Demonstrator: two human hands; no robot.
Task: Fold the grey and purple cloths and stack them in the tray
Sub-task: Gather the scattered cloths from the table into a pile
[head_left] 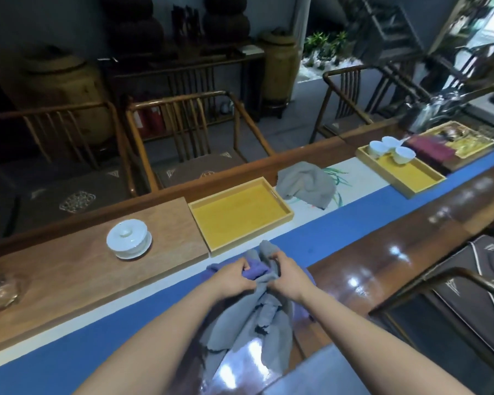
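My left hand [234, 276] and my right hand [285, 273] both grip a bunched grey cloth [251, 329] that hangs down over the near table edge. A purple cloth [255, 269] lies crumpled under and between my hands, partly hidden. Just beyond them stands an empty yellow-bottomed wooden tray [240, 213]. A second grey cloth [305, 183] sits in a heap on the white runner to the right of that tray.
A white lidded cup [129, 238] stands on a wooden board [77, 269] to the left. Far right, another yellow tray [402, 171] holds three white cups [389, 149]. A blue runner [354, 223] crosses the table. Wooden chairs [194, 132] line the far side.
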